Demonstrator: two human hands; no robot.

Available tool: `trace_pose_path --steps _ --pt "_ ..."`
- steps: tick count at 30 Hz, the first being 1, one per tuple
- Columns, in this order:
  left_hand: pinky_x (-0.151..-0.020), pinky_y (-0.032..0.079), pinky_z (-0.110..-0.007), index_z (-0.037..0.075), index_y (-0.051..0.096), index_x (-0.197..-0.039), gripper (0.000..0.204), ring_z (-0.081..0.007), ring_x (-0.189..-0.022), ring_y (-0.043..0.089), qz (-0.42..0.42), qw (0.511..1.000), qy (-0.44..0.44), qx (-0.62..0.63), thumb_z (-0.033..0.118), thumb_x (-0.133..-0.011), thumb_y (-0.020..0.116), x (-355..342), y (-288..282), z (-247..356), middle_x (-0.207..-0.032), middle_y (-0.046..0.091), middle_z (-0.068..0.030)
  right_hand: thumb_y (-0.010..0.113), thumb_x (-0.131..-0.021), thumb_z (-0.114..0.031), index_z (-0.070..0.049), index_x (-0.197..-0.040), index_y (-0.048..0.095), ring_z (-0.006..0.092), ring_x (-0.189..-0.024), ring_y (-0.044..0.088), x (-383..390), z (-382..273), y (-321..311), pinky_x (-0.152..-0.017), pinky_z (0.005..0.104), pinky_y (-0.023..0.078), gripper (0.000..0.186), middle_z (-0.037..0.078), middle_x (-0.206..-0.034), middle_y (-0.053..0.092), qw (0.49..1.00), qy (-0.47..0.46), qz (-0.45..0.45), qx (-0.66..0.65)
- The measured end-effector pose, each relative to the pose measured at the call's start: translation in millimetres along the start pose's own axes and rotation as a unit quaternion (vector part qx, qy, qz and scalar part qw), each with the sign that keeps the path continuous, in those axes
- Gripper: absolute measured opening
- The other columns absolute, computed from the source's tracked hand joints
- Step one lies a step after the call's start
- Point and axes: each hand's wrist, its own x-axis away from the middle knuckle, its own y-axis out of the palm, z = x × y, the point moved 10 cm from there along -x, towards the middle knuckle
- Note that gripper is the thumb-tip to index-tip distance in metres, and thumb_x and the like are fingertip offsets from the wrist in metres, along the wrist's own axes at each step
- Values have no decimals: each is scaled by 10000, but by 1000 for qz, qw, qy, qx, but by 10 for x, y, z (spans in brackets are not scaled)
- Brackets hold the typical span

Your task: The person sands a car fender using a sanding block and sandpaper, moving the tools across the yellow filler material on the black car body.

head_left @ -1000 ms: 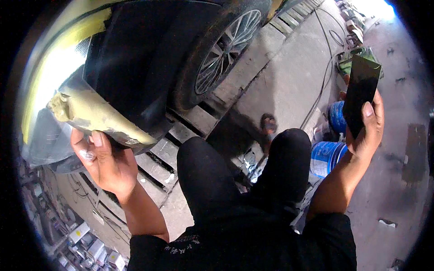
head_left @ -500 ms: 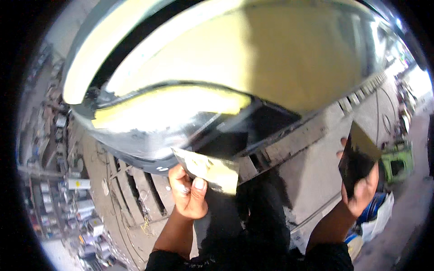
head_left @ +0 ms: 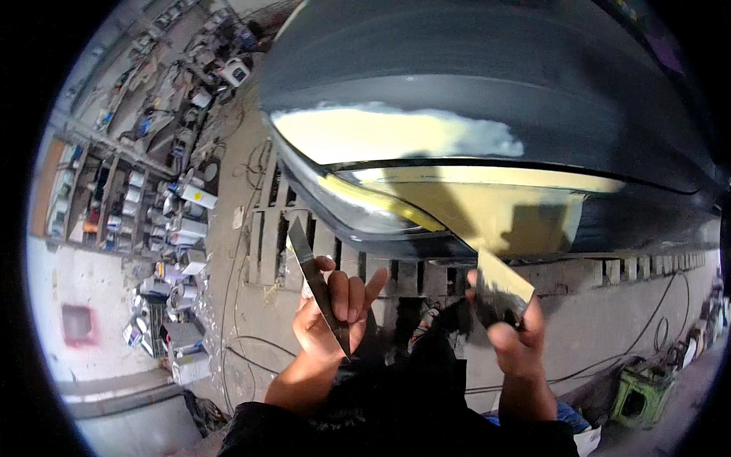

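In my left hand [head_left: 352,301] is a thin, flat spreader plate [head_left: 306,263], held tilted so it shows nearly edge-on. My right hand [head_left: 521,343] grips a second flat spreader [head_left: 509,280], its upper face pale yellow and its lower part dark. Both hands are in front of a dark grey car body [head_left: 472,91]. Pale yellow filler [head_left: 358,133] covers a patch above the headlight [head_left: 373,206], and another filled area [head_left: 525,213] lies right of it. Yellow tape [head_left: 403,212] runs along the headlight's edge. The right spreader's tip overlaps the car's lower edge in view; contact cannot be told.
Wooden slats [head_left: 266,244] lie on the floor below the car. Cables [head_left: 259,346] trail across the concrete. At left, shelves [head_left: 114,190] and stacked cans and boxes [head_left: 186,259] line the wall. A green metal object [head_left: 640,392] stands at lower right.
My view has swung left, bringing the shelves further in. The left plate has turned from face-on to nearly edge-on. My right hand has come closer to the left, still with its spreader.
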Motion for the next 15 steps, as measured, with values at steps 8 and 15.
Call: trace_pose_path --steps 8,15 --pt "-933 399 -439 91 497 -1214 375 -185 -625 482 -41 994 57 -87 235 -891 621 245 586 407 -649 500 -57 809 -702 -123 16 -1381 374 361 -1252 419 -465 -410 984 -1022 441 386 818 231 -1349 388 963 -181 -17 198" --pt "-687 395 -382 53 488 -1182 400 -198 -589 484 6 987 64 -149 255 -877 650 341 277 509 -615 515 -75 791 -732 -123 -12 -1378 390 351 -1226 444 -605 -96 1259 -991 414 412 769 200 -1362 381 958 -130 -21 254"
